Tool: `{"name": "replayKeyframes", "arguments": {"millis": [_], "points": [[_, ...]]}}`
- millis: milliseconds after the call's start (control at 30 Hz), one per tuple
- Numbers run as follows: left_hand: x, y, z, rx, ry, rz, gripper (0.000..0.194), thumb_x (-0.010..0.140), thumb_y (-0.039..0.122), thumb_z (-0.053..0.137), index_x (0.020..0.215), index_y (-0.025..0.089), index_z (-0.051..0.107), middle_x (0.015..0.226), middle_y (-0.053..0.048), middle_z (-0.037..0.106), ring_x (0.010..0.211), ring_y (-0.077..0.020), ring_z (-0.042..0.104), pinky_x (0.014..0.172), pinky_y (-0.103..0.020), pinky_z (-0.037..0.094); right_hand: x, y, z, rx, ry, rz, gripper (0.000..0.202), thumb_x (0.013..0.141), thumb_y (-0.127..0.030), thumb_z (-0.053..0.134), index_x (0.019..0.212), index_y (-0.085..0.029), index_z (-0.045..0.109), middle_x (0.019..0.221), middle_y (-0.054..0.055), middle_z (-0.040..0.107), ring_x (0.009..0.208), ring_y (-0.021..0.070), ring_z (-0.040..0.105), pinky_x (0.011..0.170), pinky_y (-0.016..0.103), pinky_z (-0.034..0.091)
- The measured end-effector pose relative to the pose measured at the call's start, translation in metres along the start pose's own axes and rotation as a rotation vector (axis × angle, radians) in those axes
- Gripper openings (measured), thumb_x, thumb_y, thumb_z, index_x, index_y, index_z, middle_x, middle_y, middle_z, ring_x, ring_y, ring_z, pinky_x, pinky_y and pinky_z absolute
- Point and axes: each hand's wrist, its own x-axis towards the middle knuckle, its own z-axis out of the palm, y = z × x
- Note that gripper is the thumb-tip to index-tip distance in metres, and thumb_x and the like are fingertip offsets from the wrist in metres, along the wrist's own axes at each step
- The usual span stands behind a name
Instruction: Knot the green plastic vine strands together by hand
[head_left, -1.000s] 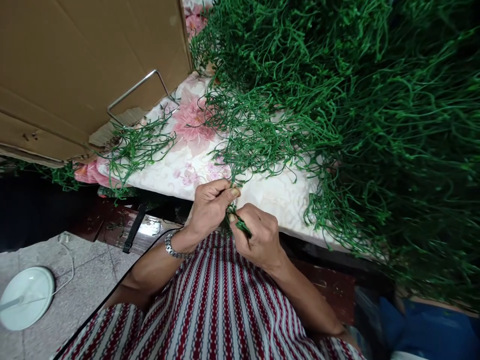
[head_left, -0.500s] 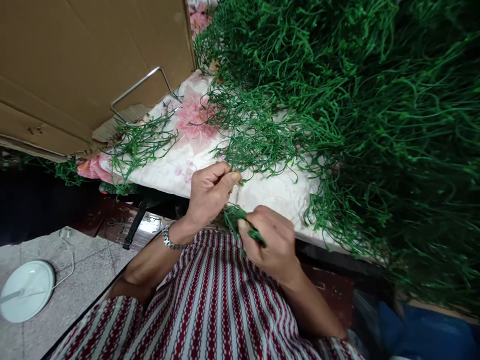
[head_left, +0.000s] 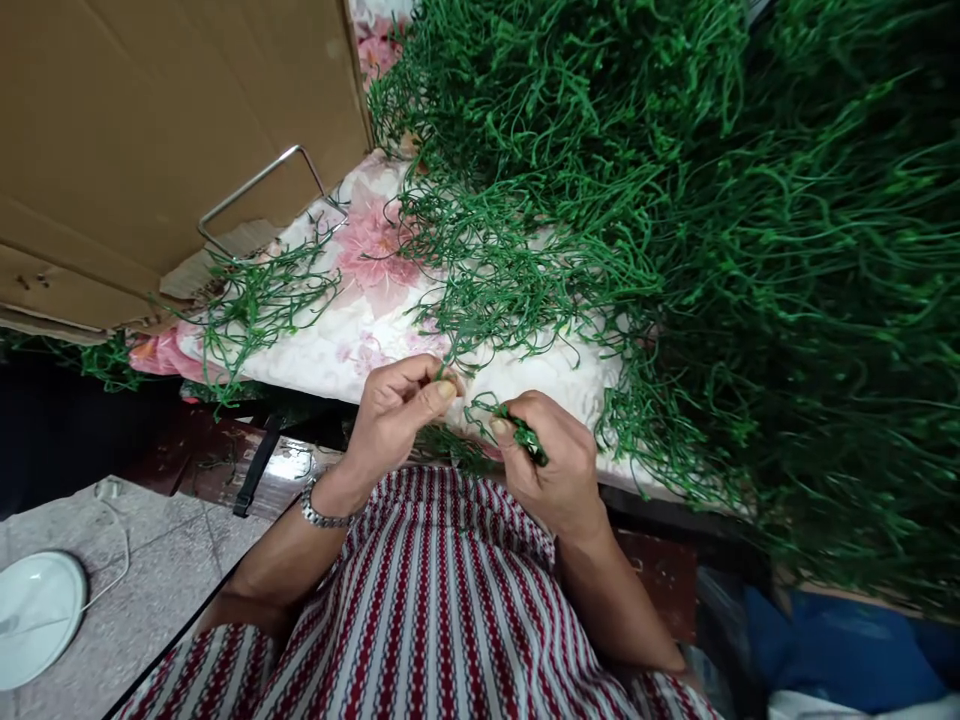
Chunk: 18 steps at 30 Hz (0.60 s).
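My left hand (head_left: 401,410), with a metal-banded watch on the wrist, is closed in a pinch on a thin green sprig (head_left: 444,371) over the edge of the floral cloth. Close beside it on the right, my right hand (head_left: 555,465) is closed around a small bunch of green sprigs (head_left: 527,438). A few of their thin ends poke out toward my left fingertips. Just beyond both hands lies a loose spread of curly green sprigs (head_left: 510,285). More green strands hang below, between my hands and the striped garment.
A large heap of green sprigs (head_left: 787,270) fills the right side. Left stands a cardboard box (head_left: 172,120) with a bent metal wire frame (head_left: 251,190) against it. The floral cloth (head_left: 315,355) carries another small cluster (head_left: 255,305). A white round object (head_left: 41,615) with a cord sits lower left.
My right hand has risen level with my left, and its bunch now points left instead of down. My left hand has shifted slightly down and left in view, still pinching.
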Motion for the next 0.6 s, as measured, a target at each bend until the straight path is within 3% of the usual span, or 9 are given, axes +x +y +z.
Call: {"name": "replayKeyframes", "arguments": {"millis": [133, 267, 400, 600], "points": [[-0.007, -0.007, 0.003, 0.027, -0.044, 0.068, 0.014, 0.069, 0.026, 0.069, 0.075, 0.016, 0.062, 0.068, 0.001, 0.053, 0.062, -0.0091, 0.047, 0.055, -0.019, 0.037, 0.001, -0.002, 0.004, -0.01, -0.004, 0.009, 0.006, 0.082, -0.016, 0.052, 0.079, -0.018, 0.048, 0.065, 0.001, 0.049, 0.06, 0.0118, 0.047, 0.056, 0.025, 0.039], [-0.009, -0.013, 0.003, 0.08, -0.042, 0.079, 0.009, 0.073, 0.022, 0.066, 0.073, 0.016, 0.059, 0.069, 0.002, 0.051, 0.063, -0.0087, 0.047, 0.057, -0.019, 0.038, 0.001, -0.004, 0.008, 0.014, -0.002, 0.06, 0.01, 0.083, -0.019, 0.053, 0.092, -0.017, 0.051, 0.077, 0.004, 0.059, 0.068, 0.0135, 0.055, 0.062, 0.025, 0.044], [-0.01, -0.01, 0.001, 0.192, -0.056, 0.112, 0.009, 0.073, 0.021, 0.066, 0.074, 0.016, 0.058, 0.068, 0.002, 0.049, 0.062, -0.0088, 0.046, 0.056, -0.02, 0.037, -0.001, -0.004, 0.008, 0.192, -0.01, 0.104, 0.018, 0.082, -0.016, 0.054, 0.101, -0.019, 0.052, 0.089, 0.005, 0.063, 0.078, 0.0135, 0.059, 0.069, 0.024, 0.047], [-0.01, -0.004, -0.001, 0.397, -0.132, 0.349, 0.007, 0.073, 0.012, 0.064, 0.079, 0.015, 0.063, 0.072, -0.001, 0.054, 0.068, -0.0113, 0.05, 0.06, -0.023, 0.039, -0.004, 0.004, 0.007, 0.477, -0.023, 0.194, 0.011, 0.082, -0.017, 0.054, 0.092, -0.02, 0.057, 0.082, 0.001, 0.061, 0.071, 0.0105, 0.058, 0.065, 0.022, 0.047]]}}
